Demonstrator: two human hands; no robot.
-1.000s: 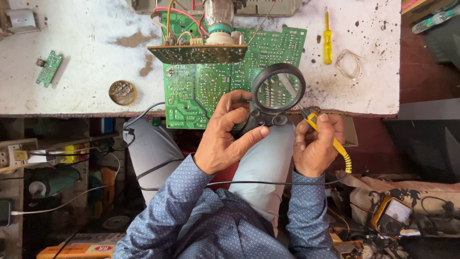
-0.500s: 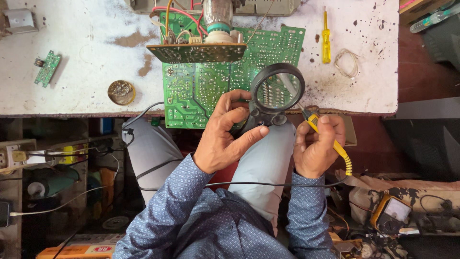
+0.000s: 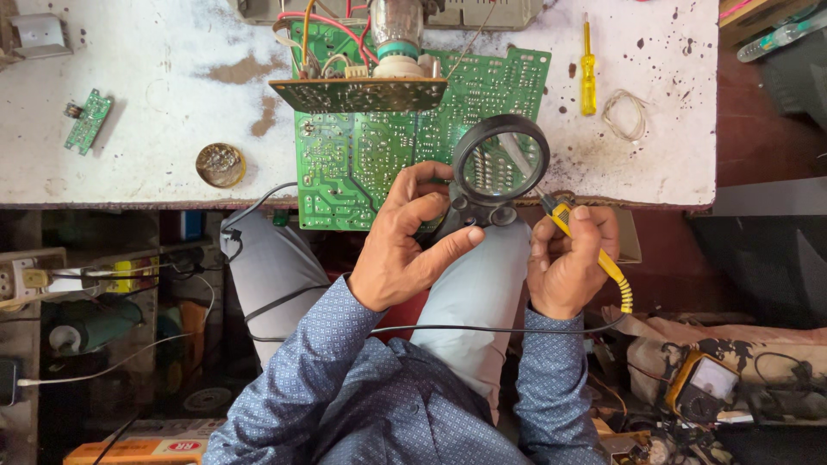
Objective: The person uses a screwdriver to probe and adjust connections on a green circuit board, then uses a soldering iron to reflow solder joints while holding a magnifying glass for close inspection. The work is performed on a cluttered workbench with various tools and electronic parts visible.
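A large green circuit board (image 3: 370, 155) lies solder side up on the white worktable (image 3: 155, 112), overhanging its front edge. My left hand (image 3: 405, 245) grips the black handle of a round magnifying glass (image 3: 501, 162), holding the lens over the board's right part. My right hand (image 3: 568, 258) is closed around a yellow-handled soldering iron (image 3: 594, 254), its tip pointing up-left toward the magnifier's handle. A smaller board (image 3: 357, 93) with wires and a glass tube neck stands above the big board.
A round tin of solder paste (image 3: 220, 164) and a small green board (image 3: 88, 121) lie on the table's left. A yellow screwdriver (image 3: 587, 69) and a wire coil (image 3: 624, 114) lie at right. A yellow multimeter (image 3: 702, 383) rests low right. Cables cross my lap.
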